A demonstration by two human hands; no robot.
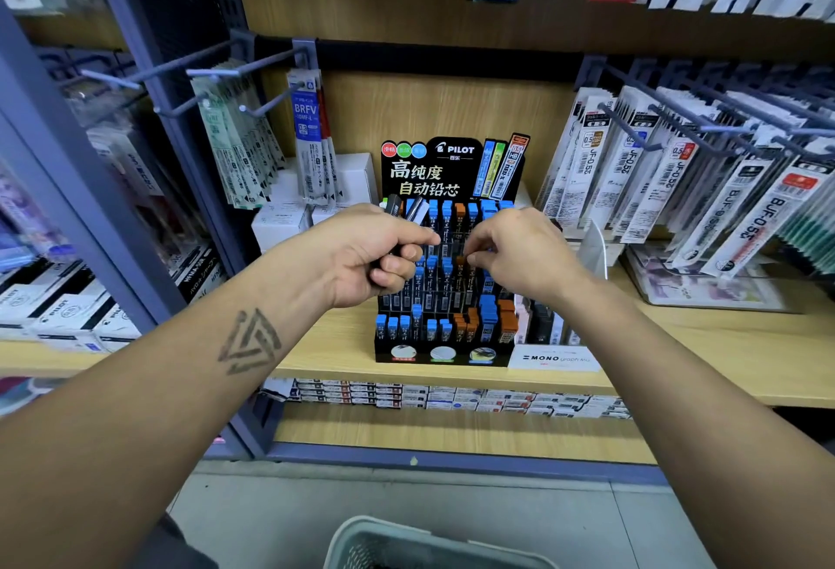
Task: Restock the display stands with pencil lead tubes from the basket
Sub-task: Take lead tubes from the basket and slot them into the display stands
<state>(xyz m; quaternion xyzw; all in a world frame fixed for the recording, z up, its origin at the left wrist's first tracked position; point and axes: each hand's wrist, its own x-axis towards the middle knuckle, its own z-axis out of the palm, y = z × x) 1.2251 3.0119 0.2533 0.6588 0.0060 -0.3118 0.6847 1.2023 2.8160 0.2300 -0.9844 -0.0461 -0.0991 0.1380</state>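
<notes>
A black Pilot display stand (445, 354) sits on the wooden shelf, its tiered rows filled with blue-capped and orange-capped lead tubes (488, 320). My left hand (361, 252) grips a small bundle of lead tubes (409, 209) whose ends stick up above my fist, in front of the stand's left side. My right hand (519, 252) pinches an orange-capped tube (461, 260) at the stand's middle row. The grey basket (361, 537) is at the bottom edge, below my arms.
Pen refill packs (655, 170) hang on hooks to the right and on hooks (244, 134) to the left. White boxes (280, 220) stand behind the stand's left side. A Mono display (555, 358) adjoins the stand's right. Boxed stock (452, 396) fills the shelf below.
</notes>
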